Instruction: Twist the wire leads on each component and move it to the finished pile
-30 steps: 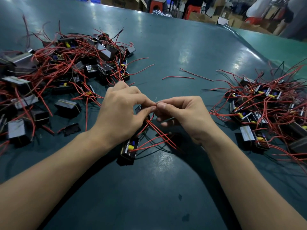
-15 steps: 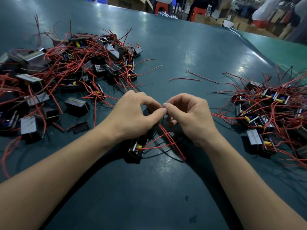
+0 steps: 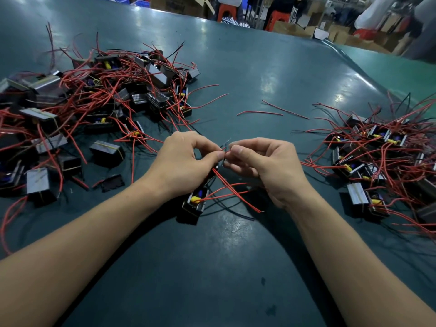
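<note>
Left hand [image 3: 186,161] and right hand [image 3: 264,161] are together at table centre, thumb and forefinger of each pinching the bare metal tips of the red leads [image 3: 232,193], fingertips nearly touching. The stripped ends [image 3: 226,147] stick up just past the pinch, thin and grey; can't tell how tightly they're wound. The leads run down to the component [image 3: 194,204] in hand's reach: a small black boxy transformer with a yellow-and-blue insert, sitting on the table just below the left wrist, partly hidden under that hand. Other red leads from it fan out loose to the right, apparently not yet twisted. So my read: mid-twist on this unit, not yet moved. Left pile [image 3: 94,102] is larger and messier, blocks with grey taped or laminated tops and stiff red insulated wire sticking out in all directions. Right pile [image 3: 382,161] is smaller, same parts. Which one is the finished pile I can't tell from here; either way plenty of units remain. Two loose red wire offcuts [image 3: 271,112] lie between the piles, well apart from the hands. The table [image 3: 212,279] is dark teal, smooth, slightly glossy with lamp glare. Cardboard boxes and red stools are blurred in the back.
</note>
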A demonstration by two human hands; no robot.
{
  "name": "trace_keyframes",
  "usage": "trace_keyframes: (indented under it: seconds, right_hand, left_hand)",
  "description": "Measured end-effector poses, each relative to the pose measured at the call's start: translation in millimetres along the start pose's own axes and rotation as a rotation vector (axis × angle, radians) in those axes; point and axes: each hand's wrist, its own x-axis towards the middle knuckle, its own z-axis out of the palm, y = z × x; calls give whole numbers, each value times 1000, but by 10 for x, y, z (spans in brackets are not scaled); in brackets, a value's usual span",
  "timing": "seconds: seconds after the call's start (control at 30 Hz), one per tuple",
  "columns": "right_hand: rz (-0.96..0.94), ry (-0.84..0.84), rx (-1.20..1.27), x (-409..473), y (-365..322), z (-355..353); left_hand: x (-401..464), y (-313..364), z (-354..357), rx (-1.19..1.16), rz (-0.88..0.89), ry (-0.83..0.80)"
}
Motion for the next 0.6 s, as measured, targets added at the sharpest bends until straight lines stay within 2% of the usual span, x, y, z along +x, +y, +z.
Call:
trace_keyframes:
  seconds: [0.13, 0.33, 0.6]
  right_hand:
    - [-37, 59, -149, 5, 4, -18]
    - [-291, -10, -500, -11, 6, -10]
    - [-242, -75, -469, -9, -28, -52]
  left_hand:
    - [-7, -1, 9, 15, 2, 16]
    - [5, -23, -21, 71, 82, 4]
    - [12, -26, -46, 99, 104, -6]
